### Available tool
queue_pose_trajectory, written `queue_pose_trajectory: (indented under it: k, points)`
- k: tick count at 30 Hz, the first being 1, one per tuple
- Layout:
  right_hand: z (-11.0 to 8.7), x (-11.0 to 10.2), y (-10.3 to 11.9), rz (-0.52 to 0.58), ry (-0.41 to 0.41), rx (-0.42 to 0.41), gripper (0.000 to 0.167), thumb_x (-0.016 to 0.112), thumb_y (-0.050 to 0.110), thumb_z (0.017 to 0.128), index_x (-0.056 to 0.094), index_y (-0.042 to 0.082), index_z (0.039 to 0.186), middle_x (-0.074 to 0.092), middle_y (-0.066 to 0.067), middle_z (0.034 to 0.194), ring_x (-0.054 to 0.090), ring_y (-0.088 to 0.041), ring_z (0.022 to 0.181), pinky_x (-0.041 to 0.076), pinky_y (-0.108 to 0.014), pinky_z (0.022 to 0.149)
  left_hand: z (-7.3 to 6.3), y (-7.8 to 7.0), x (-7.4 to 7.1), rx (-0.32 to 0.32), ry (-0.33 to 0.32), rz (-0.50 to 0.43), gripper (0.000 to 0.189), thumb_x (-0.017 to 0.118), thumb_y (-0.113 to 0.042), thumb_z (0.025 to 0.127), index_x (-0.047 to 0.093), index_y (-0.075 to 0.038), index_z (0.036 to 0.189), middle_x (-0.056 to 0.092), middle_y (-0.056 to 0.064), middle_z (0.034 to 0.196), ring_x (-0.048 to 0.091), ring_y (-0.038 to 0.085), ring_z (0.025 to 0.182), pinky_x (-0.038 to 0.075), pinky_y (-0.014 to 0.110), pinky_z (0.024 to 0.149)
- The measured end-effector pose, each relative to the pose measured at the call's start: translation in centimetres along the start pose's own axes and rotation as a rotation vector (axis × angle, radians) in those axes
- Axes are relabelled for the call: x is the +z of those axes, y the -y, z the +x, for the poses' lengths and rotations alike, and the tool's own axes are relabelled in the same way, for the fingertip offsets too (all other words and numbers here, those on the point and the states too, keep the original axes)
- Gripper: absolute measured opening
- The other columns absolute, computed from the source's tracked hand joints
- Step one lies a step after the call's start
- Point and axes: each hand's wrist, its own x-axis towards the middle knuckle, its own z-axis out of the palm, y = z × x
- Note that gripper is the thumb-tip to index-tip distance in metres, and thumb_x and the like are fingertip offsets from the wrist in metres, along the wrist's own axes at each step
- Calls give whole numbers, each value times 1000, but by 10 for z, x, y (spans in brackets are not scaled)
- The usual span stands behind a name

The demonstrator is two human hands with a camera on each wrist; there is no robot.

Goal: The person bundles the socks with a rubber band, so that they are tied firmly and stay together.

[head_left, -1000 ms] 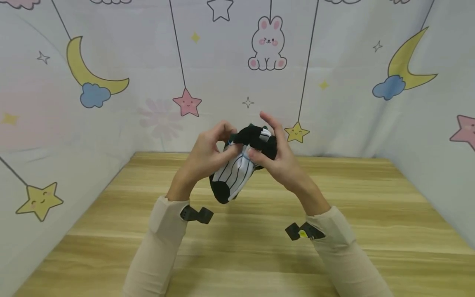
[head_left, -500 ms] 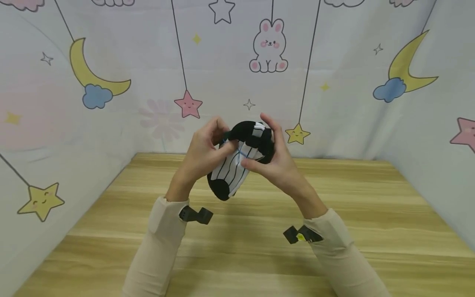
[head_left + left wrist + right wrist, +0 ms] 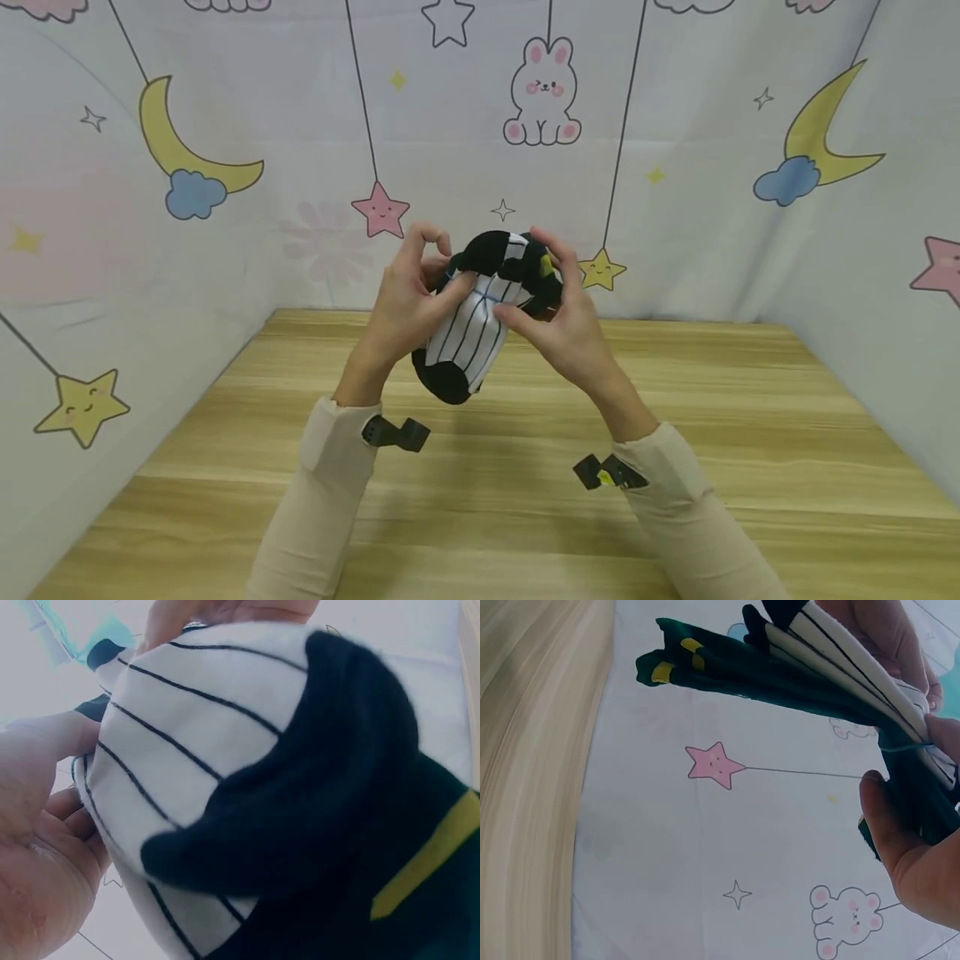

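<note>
Both hands hold a bundle of socks (image 3: 467, 333) up above the table. White socks with black stripes and black ends face me; dark green socks (image 3: 780, 694) with yellow marks lie against them. A thin light-blue band (image 3: 906, 747) runs around the bundle's middle, drawing it in. My left hand (image 3: 408, 304) pinches the left side, its thumb on the striped cloth near the band and its index finger bent above. On the right, my right hand (image 3: 573, 337) grips with its thumb by the band and its fingers behind. The left wrist view shows a black sock end (image 3: 300, 787) up close.
A wood-grain table (image 3: 495, 500) extends below the hands. White cloth walls (image 3: 450, 125) printed with stars, moons and a rabbit stand at the back and both sides. Small black cameras (image 3: 397, 433) are strapped at the cuffs of the beige sleeves.
The bundle has tipped and shifted slightly up and left, bringing a yellow mark into sight at its upper right. The right thumb has moved slightly left, and the left index finger has lifted.
</note>
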Motion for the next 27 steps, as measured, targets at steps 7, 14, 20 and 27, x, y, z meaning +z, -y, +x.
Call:
queue_pose_trajectory:
  k: [7,14,20,27]
  points:
    - [-2,2,1,-206,-82,-146,58,73,2,90,48,17,139,26,-9,157,63,-28,103,59,-33,68,-2,0,2,12,7,-25,7,61,0,97,56,-5,100,63,13,90,64,21,65,55,32,54]
    - [-1,2,1,-353,-125,-347,45,73,-3,88,57,10,128,26,-14,159,68,-29,96,59,-30,64,0,0,2,-2,-3,10,10,61,-2,98,69,-4,105,68,10,89,63,19,63,54,29,56]
    - [0,3,2,-447,-100,-422,35,71,-4,89,64,9,121,32,-19,154,66,-28,97,58,-25,68,0,0,3,-25,-8,22,15,62,1,96,69,-2,109,67,12,86,61,18,62,53,27,56]
    - [0,3,0,-474,-92,-392,23,75,3,89,70,7,111,34,-20,152,66,-29,100,58,-27,68,0,-2,1,-39,8,28,21,61,-2,98,70,-3,117,70,13,94,63,18,64,55,28,57]
